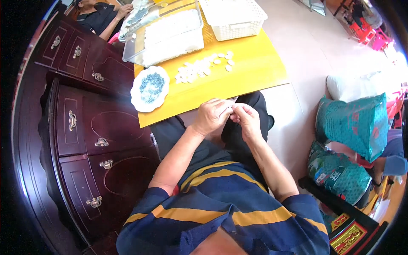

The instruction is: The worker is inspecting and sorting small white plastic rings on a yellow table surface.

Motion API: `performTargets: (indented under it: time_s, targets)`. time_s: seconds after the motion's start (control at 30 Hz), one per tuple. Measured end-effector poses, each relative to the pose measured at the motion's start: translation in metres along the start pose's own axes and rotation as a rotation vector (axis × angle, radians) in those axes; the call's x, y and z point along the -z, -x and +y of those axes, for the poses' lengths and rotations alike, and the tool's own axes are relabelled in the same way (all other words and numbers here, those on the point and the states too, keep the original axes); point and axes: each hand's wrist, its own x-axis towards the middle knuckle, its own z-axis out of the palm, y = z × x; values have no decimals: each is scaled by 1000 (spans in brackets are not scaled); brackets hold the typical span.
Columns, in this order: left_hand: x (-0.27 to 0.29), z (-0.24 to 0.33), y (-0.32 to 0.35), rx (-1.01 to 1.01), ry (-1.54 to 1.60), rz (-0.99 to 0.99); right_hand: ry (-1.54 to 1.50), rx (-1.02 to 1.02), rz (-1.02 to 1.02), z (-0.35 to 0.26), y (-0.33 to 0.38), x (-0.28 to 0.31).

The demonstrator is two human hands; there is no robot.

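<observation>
My left hand point(211, 115) and my right hand point(247, 120) meet over my lap, just off the near edge of the yellow table point(250, 63). Both are closed, fingertips pinched together around something small. What they hold is mostly hidden; only a pale bit shows between the fingers. On the table beyond lie several small white oval pieces point(193, 71), loosely heaped, with a few spread to the right. A white scalloped plate point(137, 94) at the table's left corner holds a pile of thin, dark, pin-like pieces point(151, 86).
Behind the pieces stand a clear plastic box point(131, 55) full of white pieces and a white lattice basket point(238, 32). Dark wooden drawers point(106, 123) line my left. Another person point(100, 19) sits at far left. Teal sacks point(352, 125) stand on the floor at right.
</observation>
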Motion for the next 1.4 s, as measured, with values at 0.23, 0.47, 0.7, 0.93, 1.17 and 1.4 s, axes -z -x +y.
performTargets:
  time_s: [0.23,0.47,0.7,0.93,1.17,1.4]
  targets:
    - [1,-10,3,10,-13,-9,68,67,-37,2,-6,8]
    - [16,-31,-20,285,-182,-3,390,298,144,-44,-20,15]
    - [2,-76,-39,398,-364,-33,1153,513,171,-99,-80,8]
    - [-2,-77,-48,433,-391,-131,1486,565,227,-96,-125,23]
    - [-2,-75,-34,401,-399,-96,1428,442,266,-94,-125,11]
    - [6,-62,-10,310,-383,-29,1244,732,315,-77,-103,-19]
